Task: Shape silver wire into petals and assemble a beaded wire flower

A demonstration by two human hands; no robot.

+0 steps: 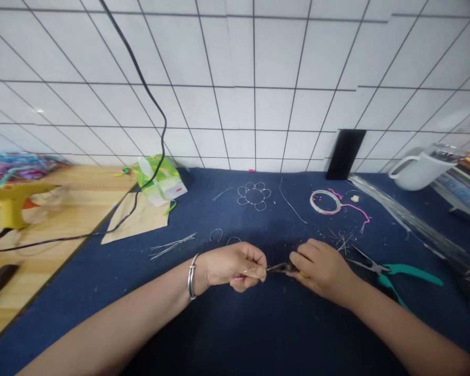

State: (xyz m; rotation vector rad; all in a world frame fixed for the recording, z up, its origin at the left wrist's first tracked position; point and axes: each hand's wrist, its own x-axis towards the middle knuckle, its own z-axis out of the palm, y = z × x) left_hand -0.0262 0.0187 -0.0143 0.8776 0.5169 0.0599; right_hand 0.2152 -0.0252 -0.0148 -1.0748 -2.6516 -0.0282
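Being pinched in the left hand (241, 263), at nine o'clock from the pliers (282, 267) gripped by the right hand (319, 266), thin wire (249, 270) is judged light, bendy, best held near its tip.

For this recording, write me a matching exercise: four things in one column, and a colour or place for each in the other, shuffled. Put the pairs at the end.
Things:
1. dark pliers
2. bracelet
3. glue gun
4. mug

Colours and places:
A. white
B. in the right hand
C. yellow, over the wood
D. around the left wrist

Pairs: 1-B, 2-D, 3-C, 4-A
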